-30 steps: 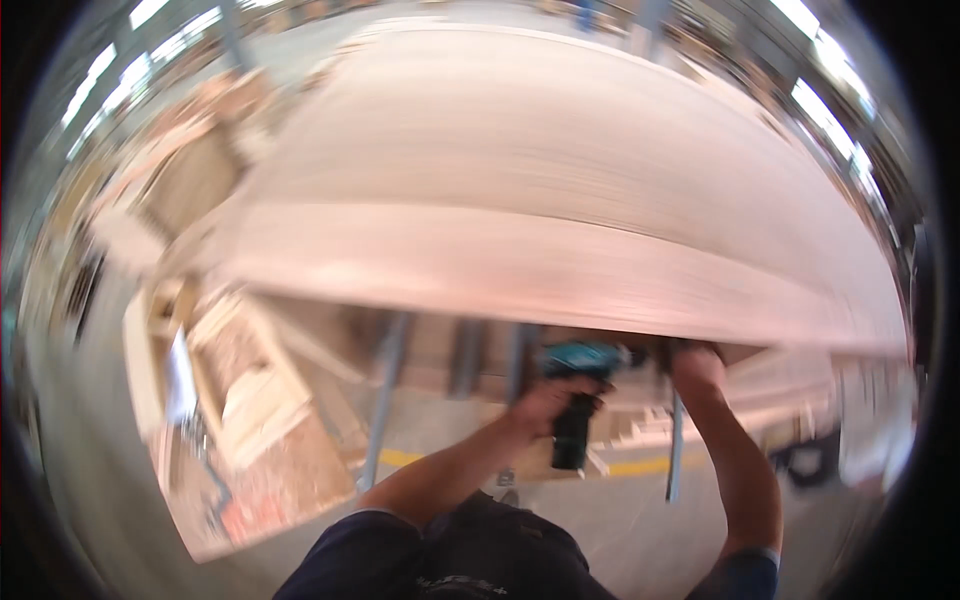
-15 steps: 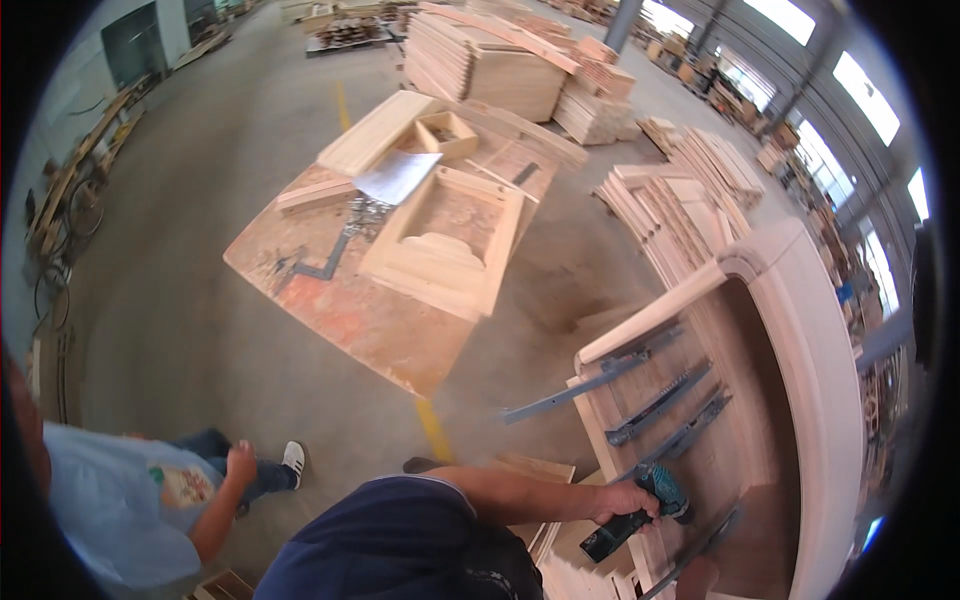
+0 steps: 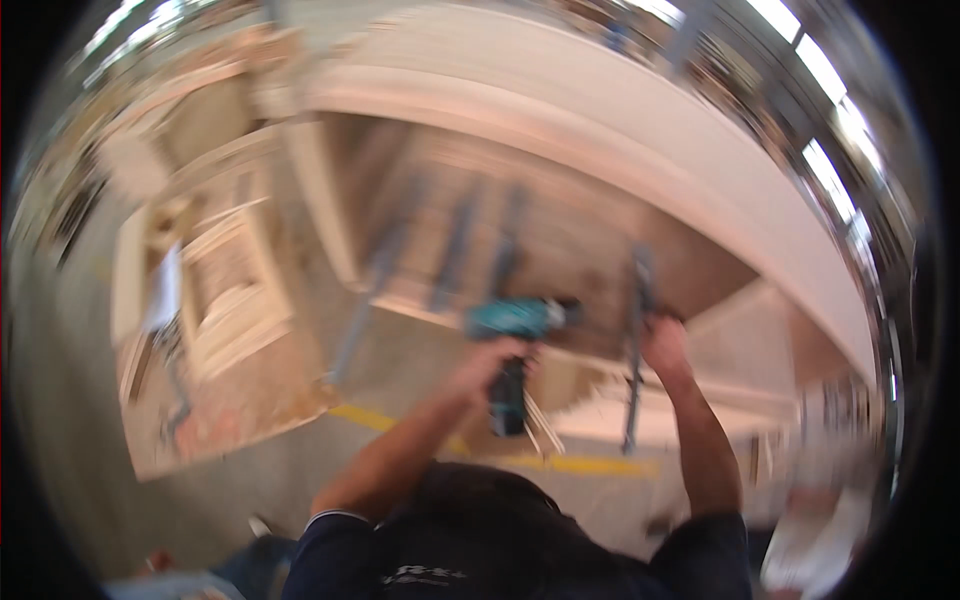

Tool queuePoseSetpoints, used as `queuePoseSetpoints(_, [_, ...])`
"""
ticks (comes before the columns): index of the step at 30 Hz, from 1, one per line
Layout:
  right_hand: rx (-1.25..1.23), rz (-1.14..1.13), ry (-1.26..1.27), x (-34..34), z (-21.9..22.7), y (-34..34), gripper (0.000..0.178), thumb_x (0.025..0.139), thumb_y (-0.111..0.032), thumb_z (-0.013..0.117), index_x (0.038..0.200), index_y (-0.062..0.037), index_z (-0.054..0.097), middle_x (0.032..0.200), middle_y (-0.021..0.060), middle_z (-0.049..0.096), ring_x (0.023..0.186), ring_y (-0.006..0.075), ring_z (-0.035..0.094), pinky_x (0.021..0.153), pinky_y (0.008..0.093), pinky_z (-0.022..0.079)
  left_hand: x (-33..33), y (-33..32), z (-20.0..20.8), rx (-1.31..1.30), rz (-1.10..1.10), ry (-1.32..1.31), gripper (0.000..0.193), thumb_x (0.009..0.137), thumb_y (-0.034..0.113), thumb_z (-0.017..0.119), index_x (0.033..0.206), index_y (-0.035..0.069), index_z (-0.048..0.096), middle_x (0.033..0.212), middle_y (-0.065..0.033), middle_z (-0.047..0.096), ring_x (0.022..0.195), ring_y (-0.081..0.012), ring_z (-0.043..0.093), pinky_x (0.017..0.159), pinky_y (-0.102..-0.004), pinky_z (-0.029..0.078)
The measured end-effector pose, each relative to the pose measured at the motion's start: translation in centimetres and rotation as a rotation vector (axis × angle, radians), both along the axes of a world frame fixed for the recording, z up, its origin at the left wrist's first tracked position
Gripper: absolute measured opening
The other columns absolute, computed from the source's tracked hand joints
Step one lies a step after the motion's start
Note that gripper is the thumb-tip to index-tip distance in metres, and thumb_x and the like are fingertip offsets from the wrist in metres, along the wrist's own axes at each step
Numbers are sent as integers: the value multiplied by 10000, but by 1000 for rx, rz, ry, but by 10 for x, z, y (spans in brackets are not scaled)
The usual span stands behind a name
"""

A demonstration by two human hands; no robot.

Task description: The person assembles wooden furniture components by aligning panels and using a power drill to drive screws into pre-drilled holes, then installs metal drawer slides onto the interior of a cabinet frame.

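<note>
Drill (image 3: 506,318) (teal/blk, blurry) in L fingers (image 3: 532,354)

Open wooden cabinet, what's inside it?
Grey metal rails lie in the cabinet, two sticking out past its edge; the right hand is beside the rightmost rail. The pale upper panel covers whatever lies deeper.

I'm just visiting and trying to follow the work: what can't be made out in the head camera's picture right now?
Head view, motion blur: whether the right hand grips the metal rail beside it.
Head view, motion blur: whether a bit sits in the drill held by the left hand.
Head view, too small and blurred: anything on the white paper.
Head view, cut off by the lower edge: most of another person.
</note>
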State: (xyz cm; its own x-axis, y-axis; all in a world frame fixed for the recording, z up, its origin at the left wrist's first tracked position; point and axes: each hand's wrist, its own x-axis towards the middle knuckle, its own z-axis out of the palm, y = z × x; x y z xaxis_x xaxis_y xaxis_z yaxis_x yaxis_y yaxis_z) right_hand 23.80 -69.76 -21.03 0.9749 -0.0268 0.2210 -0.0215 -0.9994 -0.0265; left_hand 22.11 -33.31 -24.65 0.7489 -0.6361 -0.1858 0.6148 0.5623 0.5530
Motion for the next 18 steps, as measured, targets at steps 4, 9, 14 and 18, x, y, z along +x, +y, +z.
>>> queuePoseSetpoints(4, [400,-183,-307,-36,5,0,268,859,-288,699,777,-35,674,699,219,628,646,387,644,601,430,502,26,-35,21,30,-56,83,287,863,96,645,1126,-17,621,1027,-105,707,753,-180,663,693,-318,577])
queuePoseSetpoints(9, [579,-533,-203,-66,3,2,417,852,-417,692,808,-4,674,746,233,662,789,417,669,712,456,527,47,-87,20,119,-196,60,327,866,80,640,1174,-20,589,1043,-138,701,754,-208,656,694,-338,582])
queuePoseSetpoints(14, [633,-602,-343,-57,-17,-3,390,911,-335,649,783,34,663,665,230,612,637,324,648,618,401,496,67,-124,3,125,-287,133,332,878,85,636,1189,-19,578,1037,-138,697,755,-203,646,691,-334,578])
queuePoseSetpoints(18, [694,-602,-367,-48,-26,0,411,969,-321,590,803,47,668,632,194,595,588,196,527,598,374,474,80,-133,-13,98,-345,137,346,872,86,633,1198,-14,572,1046,-138,695,758,-201,646,694,-334,571])
